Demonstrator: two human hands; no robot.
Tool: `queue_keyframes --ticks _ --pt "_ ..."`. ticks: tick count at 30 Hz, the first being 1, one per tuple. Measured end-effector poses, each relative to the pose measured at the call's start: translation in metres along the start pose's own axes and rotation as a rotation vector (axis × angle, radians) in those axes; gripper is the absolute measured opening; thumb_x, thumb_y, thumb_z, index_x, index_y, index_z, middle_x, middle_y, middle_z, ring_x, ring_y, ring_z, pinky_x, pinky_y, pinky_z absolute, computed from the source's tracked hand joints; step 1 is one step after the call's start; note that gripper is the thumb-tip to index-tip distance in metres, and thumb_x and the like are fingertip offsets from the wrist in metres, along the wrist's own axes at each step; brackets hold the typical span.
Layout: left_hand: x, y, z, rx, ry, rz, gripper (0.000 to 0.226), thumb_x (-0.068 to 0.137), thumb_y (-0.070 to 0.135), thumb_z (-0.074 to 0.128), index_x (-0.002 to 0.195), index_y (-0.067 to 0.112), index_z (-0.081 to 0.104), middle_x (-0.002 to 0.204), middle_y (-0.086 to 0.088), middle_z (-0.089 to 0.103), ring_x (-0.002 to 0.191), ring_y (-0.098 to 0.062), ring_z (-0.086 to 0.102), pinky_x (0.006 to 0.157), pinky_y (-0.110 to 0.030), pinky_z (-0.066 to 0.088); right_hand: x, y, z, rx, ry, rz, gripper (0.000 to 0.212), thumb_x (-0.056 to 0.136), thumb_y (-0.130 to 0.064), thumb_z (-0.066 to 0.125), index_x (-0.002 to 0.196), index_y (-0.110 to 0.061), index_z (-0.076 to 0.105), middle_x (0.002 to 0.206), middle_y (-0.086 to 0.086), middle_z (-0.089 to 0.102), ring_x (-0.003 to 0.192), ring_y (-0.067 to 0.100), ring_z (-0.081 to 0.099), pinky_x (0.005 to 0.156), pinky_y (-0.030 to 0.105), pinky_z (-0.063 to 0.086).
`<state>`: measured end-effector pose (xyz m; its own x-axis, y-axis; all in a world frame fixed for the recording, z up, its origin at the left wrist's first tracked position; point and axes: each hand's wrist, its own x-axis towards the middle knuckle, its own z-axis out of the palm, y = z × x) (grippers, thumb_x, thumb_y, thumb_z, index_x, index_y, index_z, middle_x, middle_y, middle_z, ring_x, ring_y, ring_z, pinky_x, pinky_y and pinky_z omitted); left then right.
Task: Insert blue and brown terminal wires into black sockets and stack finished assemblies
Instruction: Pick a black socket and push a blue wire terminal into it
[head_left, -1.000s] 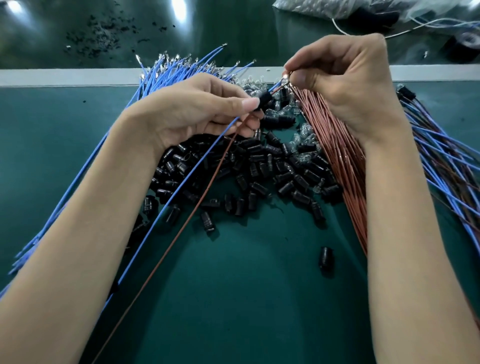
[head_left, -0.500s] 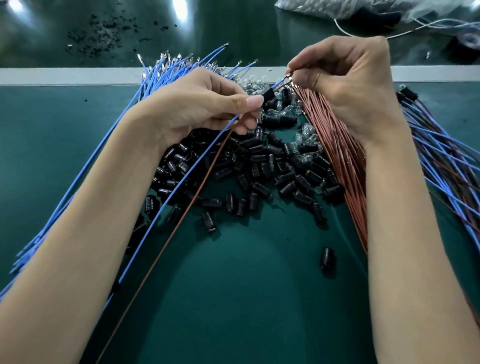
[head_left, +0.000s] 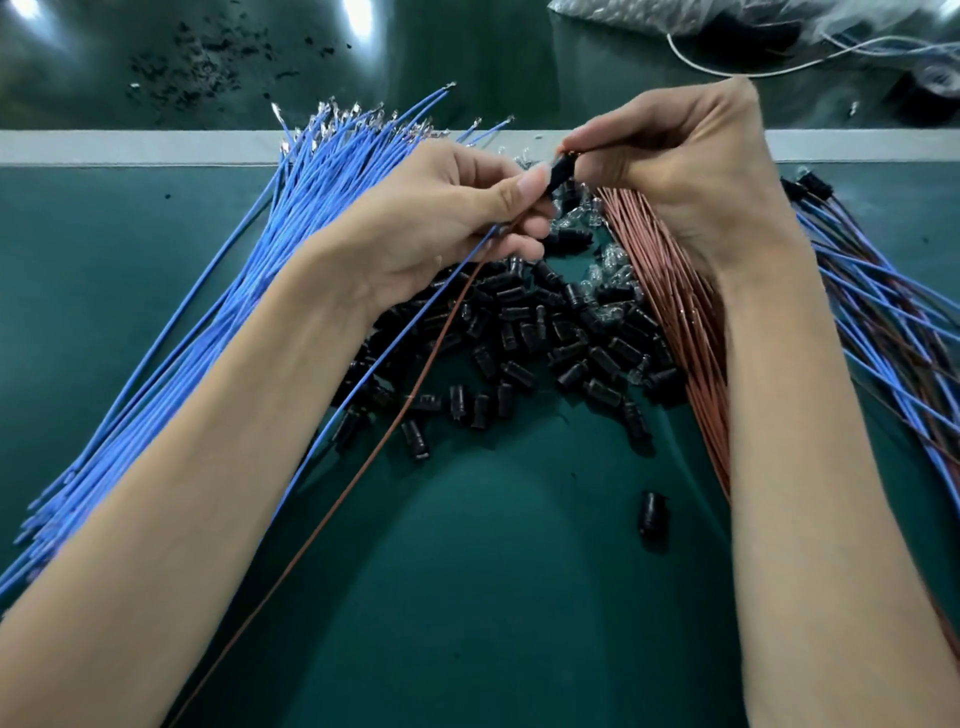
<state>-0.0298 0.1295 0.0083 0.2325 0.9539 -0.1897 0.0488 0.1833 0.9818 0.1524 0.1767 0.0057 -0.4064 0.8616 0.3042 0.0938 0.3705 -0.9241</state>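
Black socket (head_left: 560, 174) sat pinched in the left hand's (head_left: 447, 218) fingertips, over the far edge of the loose socket pile (head_left: 535, 332); one blue wire (head_left: 395, 343) and one brown wire (head_left: 363, 467) trailed from that grip toward the person. The right hand (head_left: 680, 171) pinched a small shiny part (head_left: 570, 154) at the black socket's far tip. Left of the pile lay the blue wire bundle (head_left: 234, 291), just right of it the brown wire bundle (head_left: 670, 306), and farther right the finished assemblies (head_left: 883, 312).
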Motion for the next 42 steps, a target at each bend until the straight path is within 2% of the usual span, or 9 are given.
queue_keyframes --ticks 5,11,14,16,21,27,32,36,42 --pt "0.002 0.005 0.001 -0.067 0.038 -0.022 0.025 0.094 0.02 0.056 0.074 0.007 0.062 0.053 0.008 0.057 0.039 0.001 0.044 0.038 -0.005 0.034 -0.001 0.001 -0.003 0.116 -0.013 0.039 0.013 0.071 -0.012 0.079 0.082 -0.017 0.076 0.084 -0.007 0.076 0.087 0.012 0.071 0.082 0.025 0.053" --pt "0.006 0.002 0.002 -0.061 0.181 0.016 0.026 0.095 0.016 0.056 0.07 0.01 0.054 0.049 0.006 0.055 0.038 0.001 0.038 0.039 -0.008 0.029 0.003 0.008 0.024 0.126 0.071 0.138 0.029 0.086 -0.005 0.069 0.114 -0.004 0.063 0.074 -0.01 0.074 0.075 0.009 0.071 0.074 0.023 0.056" --pt "0.008 0.002 -0.001 -0.077 0.262 0.017 0.024 0.095 0.014 0.057 0.071 0.012 0.055 0.048 0.006 0.055 0.039 -0.001 0.039 0.041 -0.008 0.031 0.008 0.008 0.035 0.235 0.213 0.206 0.005 0.087 -0.005 0.069 0.091 -0.005 0.068 0.068 -0.005 0.072 0.064 0.007 0.066 0.065 0.018 0.052" --pt "0.009 0.0 0.0 -0.064 0.308 0.009 0.024 0.094 0.015 0.059 0.07 0.013 0.058 0.054 0.001 0.056 0.043 -0.004 0.039 0.041 -0.01 0.03 0.01 0.008 0.039 0.289 0.253 0.238 0.002 0.086 -0.007 0.07 0.084 -0.008 0.071 0.07 -0.002 0.071 0.065 0.009 0.065 0.066 0.019 0.052" --pt "0.012 -0.005 0.002 -0.046 0.367 0.01 0.026 0.092 0.014 0.062 0.066 0.013 0.059 0.048 0.0 0.053 0.036 -0.004 0.033 0.039 -0.013 0.024 0.011 0.01 0.052 0.288 0.321 0.234 0.016 0.085 -0.003 0.071 0.1 -0.005 0.068 0.06 -0.006 0.068 0.061 0.007 0.066 0.065 0.02 0.052" --pt "0.013 -0.01 0.003 -0.039 0.398 0.011 0.021 0.091 0.012 0.063 0.07 0.012 0.062 0.045 0.002 0.054 0.035 -0.004 0.032 0.039 -0.015 0.022 0.015 0.015 0.07 0.221 0.502 0.278 0.007 0.087 0.0 0.067 0.09 -0.003 0.072 0.066 0.0 0.066 0.057 0.007 0.06 0.066 0.026 0.054" --pt "0.014 -0.011 0.004 -0.036 0.466 0.028 0.02 0.089 0.014 0.067 0.069 0.013 0.064 0.044 0.003 0.053 0.032 0.0 0.037 0.036 -0.011 0.027 0.017 0.013 0.068 0.238 0.41 0.302 0.009 0.089 -0.009 0.068 0.096 -0.007 0.072 0.075 0.002 0.067 0.07 0.01 0.061 0.071 0.021 0.054" --pt "0.013 -0.013 0.007 0.032 0.474 0.026 0.023 0.086 0.021 0.071 0.065 0.014 0.063 0.044 0.006 0.056 0.033 -0.001 0.036 0.036 -0.012 0.027 0.017 0.013 0.063 0.155 0.355 0.347 0.029 0.084 -0.018 0.075 0.108 -0.003 0.069 0.078 0.003 0.069 0.073 0.009 0.066 0.076 0.023 0.055" --pt "0.015 -0.011 0.003 0.095 0.466 0.076 0.023 0.087 0.02 0.069 0.066 0.015 0.062 0.043 0.008 0.054 0.036 -0.002 0.037 0.039 -0.014 0.028 0.018 0.011 0.066 0.146 0.518 0.341 0.012 0.081 -0.012 0.077 0.074 -0.015 0.067 0.07 0.003 0.068 0.063 0.011 0.064 0.066 0.025 0.054"
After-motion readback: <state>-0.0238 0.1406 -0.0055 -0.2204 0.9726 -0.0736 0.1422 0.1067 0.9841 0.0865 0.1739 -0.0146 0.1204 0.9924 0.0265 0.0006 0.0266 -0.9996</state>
